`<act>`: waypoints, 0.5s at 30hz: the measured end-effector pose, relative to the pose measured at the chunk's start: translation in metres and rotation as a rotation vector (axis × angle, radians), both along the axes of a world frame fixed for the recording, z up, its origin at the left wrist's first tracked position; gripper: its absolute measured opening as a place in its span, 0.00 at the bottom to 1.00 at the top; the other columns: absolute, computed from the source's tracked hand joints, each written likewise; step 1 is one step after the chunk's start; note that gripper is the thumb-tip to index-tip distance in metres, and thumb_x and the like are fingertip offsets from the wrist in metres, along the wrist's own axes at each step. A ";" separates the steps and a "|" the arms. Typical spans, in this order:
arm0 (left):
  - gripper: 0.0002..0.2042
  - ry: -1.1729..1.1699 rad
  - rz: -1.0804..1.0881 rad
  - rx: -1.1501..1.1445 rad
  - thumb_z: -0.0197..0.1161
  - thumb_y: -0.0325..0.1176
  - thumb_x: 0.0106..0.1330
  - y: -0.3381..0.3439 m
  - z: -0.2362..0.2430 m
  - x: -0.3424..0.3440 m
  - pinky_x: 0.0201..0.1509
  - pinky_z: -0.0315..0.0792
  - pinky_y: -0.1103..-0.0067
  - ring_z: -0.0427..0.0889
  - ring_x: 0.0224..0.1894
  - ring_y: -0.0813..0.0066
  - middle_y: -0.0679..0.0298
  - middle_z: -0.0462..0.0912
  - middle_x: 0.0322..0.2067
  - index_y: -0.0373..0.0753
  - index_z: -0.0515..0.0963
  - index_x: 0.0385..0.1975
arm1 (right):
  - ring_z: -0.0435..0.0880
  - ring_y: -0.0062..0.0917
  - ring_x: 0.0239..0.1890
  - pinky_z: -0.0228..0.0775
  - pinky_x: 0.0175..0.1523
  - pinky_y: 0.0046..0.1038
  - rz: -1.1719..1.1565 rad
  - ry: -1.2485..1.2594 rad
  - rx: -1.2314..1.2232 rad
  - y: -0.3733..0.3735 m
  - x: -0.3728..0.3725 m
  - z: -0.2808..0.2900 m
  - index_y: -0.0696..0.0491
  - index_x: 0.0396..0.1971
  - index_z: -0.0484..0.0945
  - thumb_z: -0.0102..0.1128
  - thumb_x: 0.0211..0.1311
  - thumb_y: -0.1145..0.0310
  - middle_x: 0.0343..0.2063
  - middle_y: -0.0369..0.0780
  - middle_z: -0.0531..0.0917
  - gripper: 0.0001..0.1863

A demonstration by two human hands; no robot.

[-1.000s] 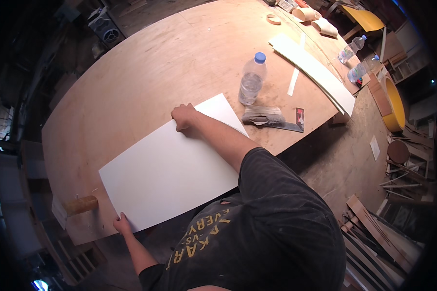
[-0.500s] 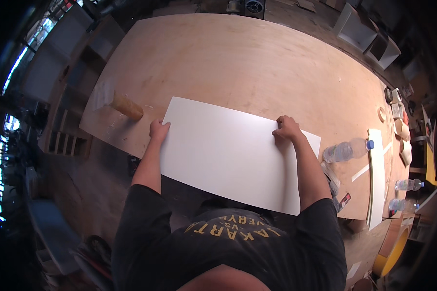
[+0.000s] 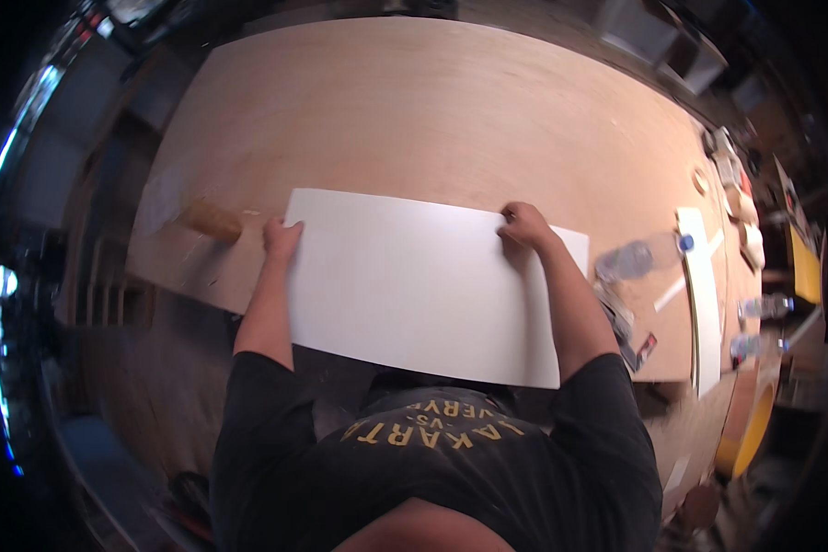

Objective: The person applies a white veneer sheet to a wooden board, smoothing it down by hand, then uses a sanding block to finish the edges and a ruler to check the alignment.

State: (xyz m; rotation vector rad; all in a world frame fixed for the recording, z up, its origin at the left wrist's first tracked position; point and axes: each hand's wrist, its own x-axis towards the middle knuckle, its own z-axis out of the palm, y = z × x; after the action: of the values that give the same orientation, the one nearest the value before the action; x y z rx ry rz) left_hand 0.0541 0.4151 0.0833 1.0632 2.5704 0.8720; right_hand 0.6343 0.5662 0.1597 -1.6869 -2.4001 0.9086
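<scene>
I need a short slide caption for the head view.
Both hands, left and right, press a white sheet on the plywood table.

White sheet (image 3: 423, 281) lies flat on plywood tabletop (image 3: 432, 120), its near edge overhanging tabletop's near edge. L hand (image 3: 281, 235) grips sheet's far-left corner, R hand (image 3: 523, 225) presses on far edge nr the right corner. Wooden roller (image 3: 210, 220) sits just left of L hand; clear bottle (image 3: 637, 258) lies right of sheet, nr tabletop's right edge.
</scene>
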 end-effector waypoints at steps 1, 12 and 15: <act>0.19 -0.036 -0.038 -0.020 0.76 0.40 0.54 0.010 -0.002 0.013 0.50 0.80 0.66 0.89 0.42 0.56 0.52 0.90 0.38 0.33 0.87 0.41 | 0.86 0.44 0.52 0.78 0.58 0.40 -0.014 -0.006 -0.001 0.002 0.009 -0.010 0.54 0.46 0.86 0.77 0.44 0.61 0.46 0.49 0.88 0.26; 0.21 -0.111 -0.249 -0.148 0.76 0.39 0.58 0.025 0.026 0.003 0.49 0.78 0.67 0.87 0.41 0.63 0.51 0.89 0.38 0.25 0.84 0.39 | 0.86 0.40 0.52 0.79 0.55 0.41 -0.064 -0.022 -0.029 0.003 0.003 -0.009 0.50 0.46 0.88 0.67 0.48 0.65 0.46 0.45 0.89 0.21; 0.23 -0.067 -0.260 -0.158 0.75 0.40 0.59 0.025 0.033 0.006 0.53 0.77 0.67 0.86 0.45 0.58 0.47 0.88 0.42 0.23 0.83 0.44 | 0.87 0.40 0.52 0.77 0.55 0.44 -0.104 -0.010 -0.025 -0.002 0.005 -0.002 0.51 0.40 0.89 0.64 0.48 0.70 0.42 0.46 0.90 0.17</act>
State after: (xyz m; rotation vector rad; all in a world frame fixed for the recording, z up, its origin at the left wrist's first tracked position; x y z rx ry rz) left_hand 0.0596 0.4405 0.1159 1.2599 2.3334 0.6186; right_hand 0.6395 0.5642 0.1576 -1.8104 -2.2921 0.9210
